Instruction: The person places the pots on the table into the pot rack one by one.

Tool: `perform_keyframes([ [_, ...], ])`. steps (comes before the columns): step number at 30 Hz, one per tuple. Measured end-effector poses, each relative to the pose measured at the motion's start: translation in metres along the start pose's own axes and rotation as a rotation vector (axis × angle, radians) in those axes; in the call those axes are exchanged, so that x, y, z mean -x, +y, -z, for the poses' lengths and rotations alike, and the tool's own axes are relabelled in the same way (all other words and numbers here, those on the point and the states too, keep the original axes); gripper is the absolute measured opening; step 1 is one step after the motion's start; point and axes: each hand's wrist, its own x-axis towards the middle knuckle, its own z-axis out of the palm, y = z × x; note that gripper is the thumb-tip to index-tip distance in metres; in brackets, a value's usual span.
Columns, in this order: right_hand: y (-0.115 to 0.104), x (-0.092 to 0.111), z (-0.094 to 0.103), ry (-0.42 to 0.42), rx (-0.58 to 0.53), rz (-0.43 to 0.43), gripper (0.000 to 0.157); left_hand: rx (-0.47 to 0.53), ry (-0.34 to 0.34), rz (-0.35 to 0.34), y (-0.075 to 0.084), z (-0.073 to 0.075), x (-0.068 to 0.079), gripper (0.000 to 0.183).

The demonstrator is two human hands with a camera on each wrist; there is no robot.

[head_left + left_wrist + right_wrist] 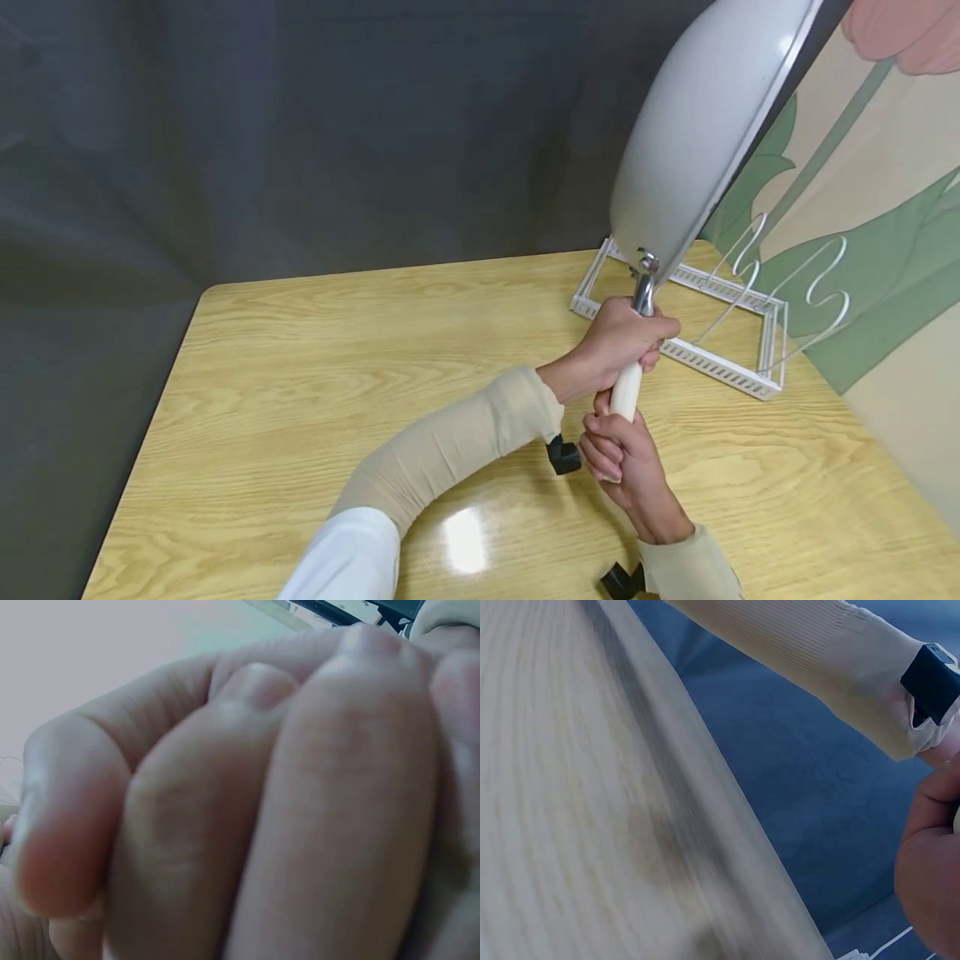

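A large wok [690,133], pale grey and rounded on its outer side, is held up on edge above the far right of the table. A metal joint links it to a light wooden handle [626,393]. My left hand [611,342] grips the handle's upper part, just below the metal joint. Lower down, my right hand [626,458] grips the handle's end. Curled fingers [345,787] fill the left wrist view and hide the handle there. The wok's inner side faces away from the head view.
A white rack [720,367] with curved wire dividers [813,287] stands on the wooden table [322,392], behind and right of my hands. A dark cloth [375,133] hangs along the far edge. On the right is a wall with a painted flower [847,125].
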Motion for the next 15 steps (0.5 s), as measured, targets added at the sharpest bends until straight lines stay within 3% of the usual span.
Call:
perform_keyframes([
  [8,0.001,0.003,0.005,-0.046,-0.029,-0.002,0.037,0.011,0.005,0.014,-0.007,-0.002,-0.001,0.029],
  [15,0.002,0.006,0.009,-0.051,-0.073,-0.009,0.036,-0.036,0.071,0.027,-0.012,-0.007,-0.003,0.026],
])
